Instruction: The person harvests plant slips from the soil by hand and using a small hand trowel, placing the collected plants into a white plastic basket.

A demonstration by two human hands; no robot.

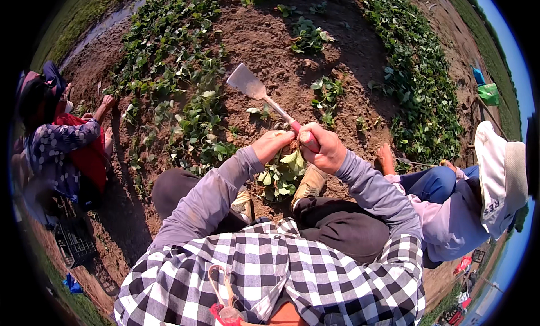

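Observation:
In my right hand (324, 148) is the red wooden handle of a hand spade (249, 82); its flat metal blade points up and to the left over the soil. My left hand (272, 145) meets the right at the handle, its thumb and fingers pinched together. A small leafy plant (294, 159) hangs just below and between the hands; which fingers hold it I cannot tell. Beneath, another low green plant (276, 182) grows between my shoes. Small plants (327, 96) stand in the brown soil ahead.
Dense leafy rows run at the left (168, 51) and right (426, 81). A co-worker in a dotted sleeve (71, 136) crouches at the left, another in a white hat (491, 174) close at my right. A black plastic crate (75, 241) sits at the lower left.

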